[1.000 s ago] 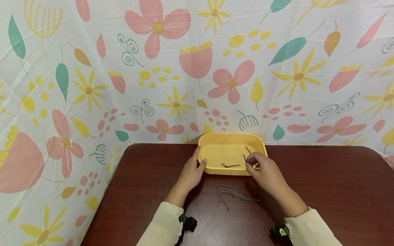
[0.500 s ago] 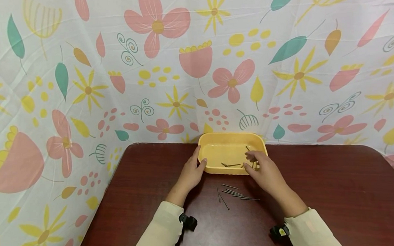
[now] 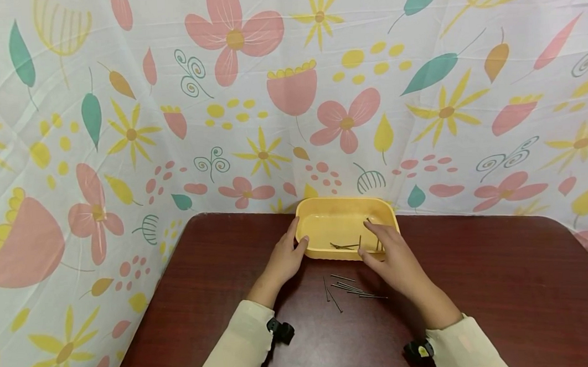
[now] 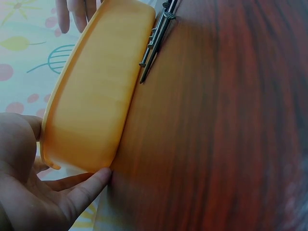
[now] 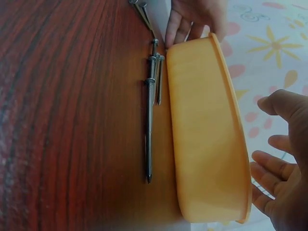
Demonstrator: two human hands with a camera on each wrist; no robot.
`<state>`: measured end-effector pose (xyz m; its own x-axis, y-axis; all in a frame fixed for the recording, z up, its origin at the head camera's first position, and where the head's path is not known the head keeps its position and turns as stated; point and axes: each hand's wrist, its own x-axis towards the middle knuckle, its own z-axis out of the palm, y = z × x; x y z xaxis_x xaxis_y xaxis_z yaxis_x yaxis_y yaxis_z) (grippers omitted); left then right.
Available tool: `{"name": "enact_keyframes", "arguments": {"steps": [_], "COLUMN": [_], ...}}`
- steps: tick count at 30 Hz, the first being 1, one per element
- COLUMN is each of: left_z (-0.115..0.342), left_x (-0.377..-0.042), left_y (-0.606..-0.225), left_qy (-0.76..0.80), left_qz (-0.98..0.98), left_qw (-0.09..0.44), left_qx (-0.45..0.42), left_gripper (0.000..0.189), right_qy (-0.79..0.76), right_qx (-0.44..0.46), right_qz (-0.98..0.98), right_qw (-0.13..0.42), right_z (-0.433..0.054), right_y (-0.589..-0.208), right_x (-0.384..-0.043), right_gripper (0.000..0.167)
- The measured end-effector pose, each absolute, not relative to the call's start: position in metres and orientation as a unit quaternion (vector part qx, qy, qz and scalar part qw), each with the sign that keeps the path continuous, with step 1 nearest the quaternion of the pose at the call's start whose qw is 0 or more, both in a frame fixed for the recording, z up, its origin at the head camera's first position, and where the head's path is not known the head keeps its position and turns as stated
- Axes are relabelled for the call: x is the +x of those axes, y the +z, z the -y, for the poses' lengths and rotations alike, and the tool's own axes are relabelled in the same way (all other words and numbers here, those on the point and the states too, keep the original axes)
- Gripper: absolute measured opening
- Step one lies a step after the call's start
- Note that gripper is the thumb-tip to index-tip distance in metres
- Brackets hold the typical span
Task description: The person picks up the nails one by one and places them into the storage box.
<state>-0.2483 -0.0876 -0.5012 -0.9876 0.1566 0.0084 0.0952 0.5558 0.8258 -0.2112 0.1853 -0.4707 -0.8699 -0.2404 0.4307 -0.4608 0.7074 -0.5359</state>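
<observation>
A shallow yellow plastic tray (image 3: 335,254) stands near the back edge of the table. My left hand (image 3: 284,257) holds its left end, the thumb at the rim and the fingers against the outside wall. Over the tray's right end is my right hand (image 3: 395,258), its thumb and fingers spread apart. Just by the right thumb, a nail (image 3: 360,242) stands nearly upright inside the tray. Other nails (image 3: 344,246) lie along the tray's front inner side, and the right hand partly hides more at that end. In front of the tray, several loose nails (image 3: 349,287) are scattered.
Dark red-brown wood grain covers the table (image 3: 503,272). A white cloth with printed flowers (image 3: 250,113) hangs right behind the table's back edge and along the left. Black straps (image 3: 282,331) sit at both wrists.
The right thumb and fingers have parted from a pinch, and the nail they held is loose at the tray's front side. The left hand and the tray have stayed put.
</observation>
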Motion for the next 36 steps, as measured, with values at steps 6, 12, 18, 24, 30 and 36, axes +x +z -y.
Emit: {"name": "enact_keyframes", "arguments": {"steps": [6, 12, 18, 24, 30, 36], "left_z": [0.088, 0.087, 0.087, 0.087, 0.087, 0.087], "left_x": [-0.248, -0.248, -0.248, -0.248, -0.248, -0.248], "left_y": [-0.502, -0.501, -0.501, -0.501, -0.5, -0.5], "left_qy": [0.463, 0.464, 0.467, 0.466, 0.469, 0.466], "left_qz": [-0.883, -0.882, -0.881, -0.881, -0.879, -0.881], "left_qw": [0.027, 0.032, 0.032, 0.03, 0.031, 0.028], "left_qx": [0.073, 0.071, 0.071, 0.075, 0.074, 0.076], "left_gripper": [0.065, 0.066, 0.066, 0.066, 0.066, 0.066], "right_qy": [0.326, 0.325, 0.322, 0.313, 0.308, 0.304], "right_qx": [0.201, 0.207, 0.202, 0.205, 0.201, 0.204], "right_qz": [0.909, 0.908, 0.91, 0.91, 0.914, 0.914], "right_qw": [0.165, 0.166, 0.166, 0.178, 0.173, 0.177], "right_z": [-0.186, -0.186, -0.188, -0.188, -0.189, -0.188], "right_y": [-0.47, -0.468, -0.466, -0.466, -0.468, -0.469], "right_x": [-0.207, -0.2, -0.191, -0.183, -0.179, -0.176], "right_gripper": [0.058, 0.054, 0.053, 0.052, 0.05, 0.045]}}
